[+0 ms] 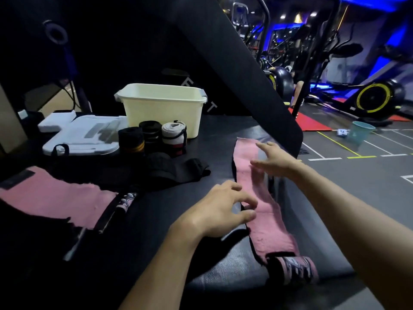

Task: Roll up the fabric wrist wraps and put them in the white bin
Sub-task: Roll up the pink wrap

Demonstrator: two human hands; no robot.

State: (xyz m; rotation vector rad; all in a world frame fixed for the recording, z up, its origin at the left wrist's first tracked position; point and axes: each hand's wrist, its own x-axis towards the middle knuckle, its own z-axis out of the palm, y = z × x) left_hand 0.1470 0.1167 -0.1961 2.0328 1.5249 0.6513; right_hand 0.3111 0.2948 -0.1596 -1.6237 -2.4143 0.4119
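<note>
three rolled wraps stand at 11 o'clock beside the white bin, not in it. the centre pink wrap lies flat under the spread right hand; the left hand has curled fingertips on its edge, and whether they pinch it cannot be told. the second pink wrap at 9 o'clock and the black wrap are unrolled.

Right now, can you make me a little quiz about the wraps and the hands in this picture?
1. How many rolled wraps stand in front of the white bin?
2. True or false: the right hand is a fist.
3. The flat wrap under the left hand is: A black, B pink, C white.
Key: 1 three; 2 false; 3 B.
</note>
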